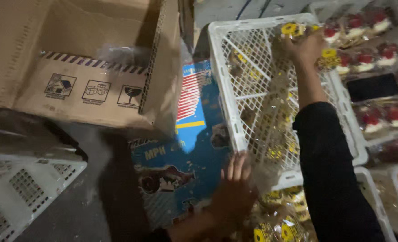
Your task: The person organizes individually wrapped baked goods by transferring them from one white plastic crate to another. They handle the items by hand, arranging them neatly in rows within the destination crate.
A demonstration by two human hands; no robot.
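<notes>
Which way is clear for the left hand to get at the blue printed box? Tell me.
Probably yes: the left hand already lies by the blue printed box, nothing between them. The white lattice crate only borders its right side.

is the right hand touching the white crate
Touching. The head view shows the right hand gripping the far rim of the tilted white lattice crate, fingers curled over its edge beside a yellow-topped wrapped pastry.
</notes>
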